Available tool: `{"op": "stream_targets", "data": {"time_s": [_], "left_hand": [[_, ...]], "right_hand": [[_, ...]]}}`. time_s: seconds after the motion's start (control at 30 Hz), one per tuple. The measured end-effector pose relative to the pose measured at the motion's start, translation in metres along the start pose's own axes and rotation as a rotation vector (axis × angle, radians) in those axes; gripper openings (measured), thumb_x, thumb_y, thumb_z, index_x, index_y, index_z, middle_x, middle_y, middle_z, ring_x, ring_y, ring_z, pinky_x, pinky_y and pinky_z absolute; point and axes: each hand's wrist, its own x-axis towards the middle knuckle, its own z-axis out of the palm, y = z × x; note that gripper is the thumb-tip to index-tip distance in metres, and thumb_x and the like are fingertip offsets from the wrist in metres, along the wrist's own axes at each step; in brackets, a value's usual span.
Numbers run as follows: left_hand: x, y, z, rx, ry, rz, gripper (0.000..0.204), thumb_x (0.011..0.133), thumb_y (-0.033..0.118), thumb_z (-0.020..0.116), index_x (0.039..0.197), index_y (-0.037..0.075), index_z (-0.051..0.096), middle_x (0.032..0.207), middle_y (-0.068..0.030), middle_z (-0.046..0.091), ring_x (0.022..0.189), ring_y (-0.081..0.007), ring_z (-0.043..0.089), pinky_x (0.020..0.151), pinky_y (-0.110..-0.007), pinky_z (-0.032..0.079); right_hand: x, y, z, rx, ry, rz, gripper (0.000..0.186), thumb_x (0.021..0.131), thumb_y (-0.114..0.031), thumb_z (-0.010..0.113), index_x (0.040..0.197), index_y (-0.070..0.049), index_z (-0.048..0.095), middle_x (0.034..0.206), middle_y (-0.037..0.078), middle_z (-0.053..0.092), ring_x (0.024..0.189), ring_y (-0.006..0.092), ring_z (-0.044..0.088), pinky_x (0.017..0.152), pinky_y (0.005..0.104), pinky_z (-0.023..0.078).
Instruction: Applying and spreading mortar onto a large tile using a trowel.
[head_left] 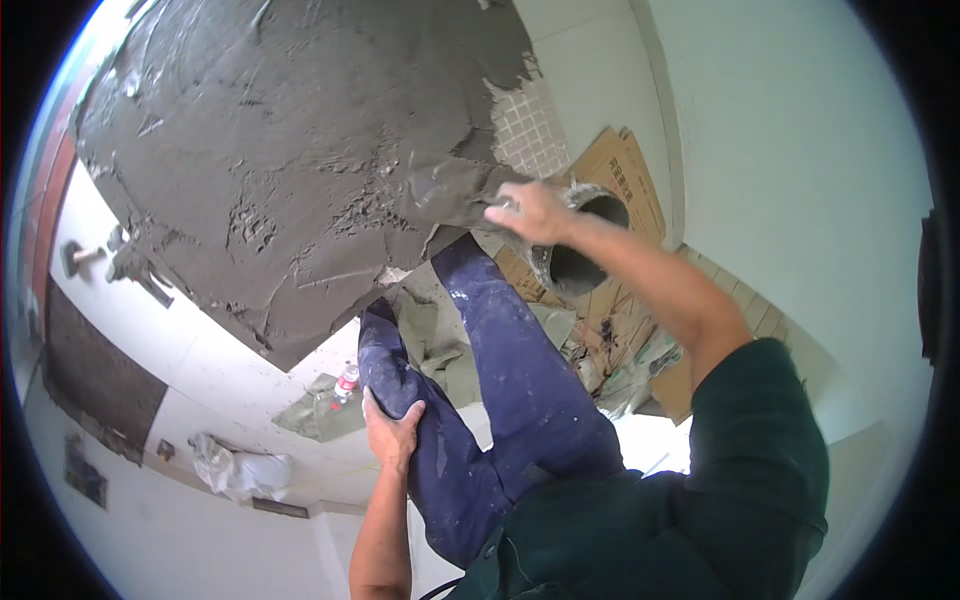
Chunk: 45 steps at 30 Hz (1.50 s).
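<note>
A large tile covered in wet grey mortar [300,150] spreads in front of me, its ridged back [528,125] bare along the right edge. My right hand [535,212] is closed around a trowel, whose handle is mostly hidden in the fingers. The mortar-smeared trowel blade [440,187] lies against the mortar near the tile's right corner. Beside that hand stands a mortar-crusted bucket [590,275], partly behind my forearm. My left hand [393,428] rests on my left leg near the knee, thumb spread from the fingers, with no tool in it.
Flattened cardboard [625,180] and scraps of plastic wrapping [650,360] lie at the right, by the wall [790,150]. Under my legs is a crumpled greenish sheet [445,365]. A bottle [346,382], a mallet [80,257] and a white bag [250,470] are at the left.
</note>
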Motion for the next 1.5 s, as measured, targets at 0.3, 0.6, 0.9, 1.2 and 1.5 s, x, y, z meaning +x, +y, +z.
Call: {"op": "stream_targets", "data": {"time_s": [0.3,0.6,0.9,1.2,1.5], "left_hand": [[0.021,0.014,-0.031,0.196,-0.054,0.057,0.107,0.065,0.043,0.086,0.15,0.001,0.036,0.141,-0.0234,0.052,0.129,-0.0374,0.052,0.108,-0.042,0.04],[0.024,0.054,-0.02,0.314,-0.064,0.041,0.104,0.068,0.041,0.084,0.149,-0.003,0.035,0.137,-0.0291,0.054,0.127,-0.0408,0.054,0.106,-0.043,0.041],[0.021,0.083,0.017,0.391,-0.058,-0.042,0.107,0.067,0.041,0.086,0.151,0.004,0.032,0.142,-0.0259,0.05,0.13,-0.0403,0.051,0.108,-0.043,0.04],[0.017,0.087,0.032,0.385,-0.093,-0.048,0.109,0.068,0.045,0.085,0.152,0.004,0.028,0.145,-0.0238,0.048,0.133,-0.0385,0.048,0.109,-0.044,0.04],[0.009,0.055,0.005,0.37,-0.07,-0.139,0.113,0.068,0.05,0.083,0.154,0.006,0.023,0.151,-0.0223,0.041,0.132,-0.0373,0.049,0.106,-0.045,0.044]], "right_hand": [[0.062,-0.049,0.093,0.278,0.674,0.308,0.039,0.093,-0.045,0.059,0.099,-0.007,0.06,0.074,0.02,0.07,0.072,0.0438,0.068,0.066,0.0534,0.054],[0.05,0.033,0.017,0.325,0.784,0.633,0.041,0.092,-0.045,0.059,0.104,-0.006,0.065,0.081,0.025,0.069,0.08,0.0449,0.068,0.072,0.054,0.054],[0.077,0.134,-0.009,0.728,0.954,0.679,0.051,0.094,-0.046,0.053,0.108,0.002,0.062,0.091,0.026,0.069,0.091,0.0453,0.066,0.083,0.0497,0.051],[0.062,0.164,-0.009,0.938,1.068,0.698,0.037,0.099,-0.046,0.057,0.091,-0.011,0.047,0.059,-0.001,0.042,0.042,0.0093,0.043,0.036,0.025,0.033],[0.062,-0.113,0.072,1.55,-0.114,0.095,0.027,0.099,-0.035,0.061,0.091,-0.012,0.049,0.065,-0.005,0.044,0.052,0.0051,0.045,0.043,0.0232,0.038]]}}
